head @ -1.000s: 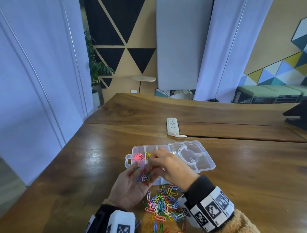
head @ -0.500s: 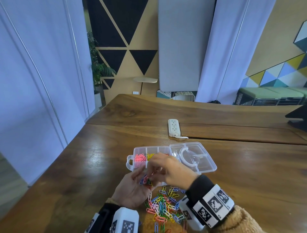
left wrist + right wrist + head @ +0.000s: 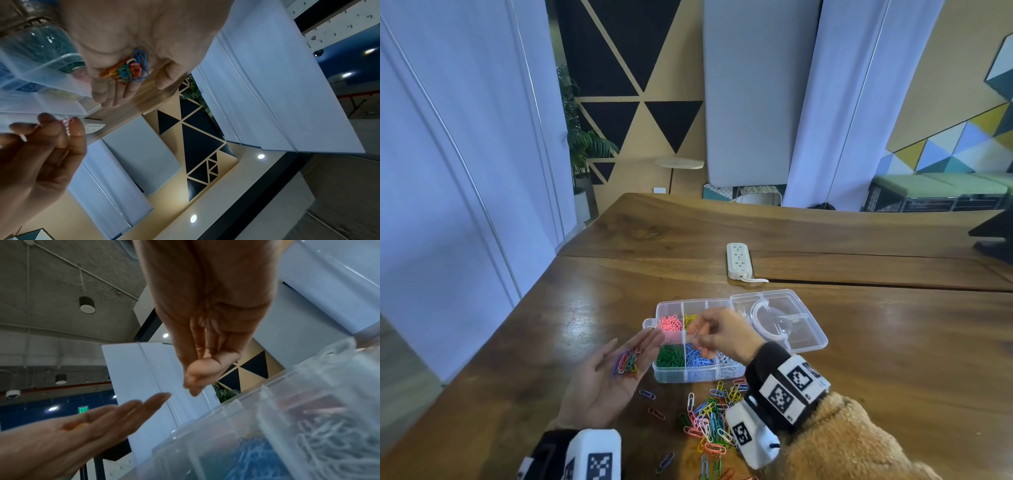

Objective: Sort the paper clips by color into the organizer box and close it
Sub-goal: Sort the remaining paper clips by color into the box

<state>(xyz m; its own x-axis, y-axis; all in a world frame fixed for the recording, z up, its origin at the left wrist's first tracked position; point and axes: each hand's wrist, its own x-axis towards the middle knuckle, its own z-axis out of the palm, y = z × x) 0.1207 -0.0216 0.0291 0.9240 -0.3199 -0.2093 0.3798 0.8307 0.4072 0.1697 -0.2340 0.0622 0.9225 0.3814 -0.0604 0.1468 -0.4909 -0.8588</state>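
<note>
Table (image 3: pixel 893 359): the wooden top is carrying the whole set-up; any clip slipping off a hand is likely to be skidding across the glossy grain, and the near edge is lying close to the loose pile

Organizer box (image 3: pixel 698 375): the clear box is standing open just ahead of both hands, its lid (image 3: pixel 784 318) folded back to the right; pink, yellow, green, blue and white clips are sitting in separate cells, and low dividers are making a cross-cell bounce a plausible error

Loose pile (image 3: pixel 714 421): mixed paper clips are lying on the table near the box's front wall, partly under the right wrist; a dragging sleeve could be scattering them, and interlocked clips may be lifting out in chains

Left hand (image 3: pixel 613 373): it is lying palm up beside the box's left wall with fingers spread flat, cradling a handful of clips (image 3: pixel 129 69) unclamped; tilting the palm would be spilling the mixed colours, possibly into the green cell next to it

Right hand (image 3: pixel 717 334): it is hovering over the middle of the box with fingertips drawn together, pinching a single pale clip (image 3: pixel 66 122) as the left wrist view suggests; its colour is too faint to be telling, so releasing over the wrong cell is the main risk
</note>
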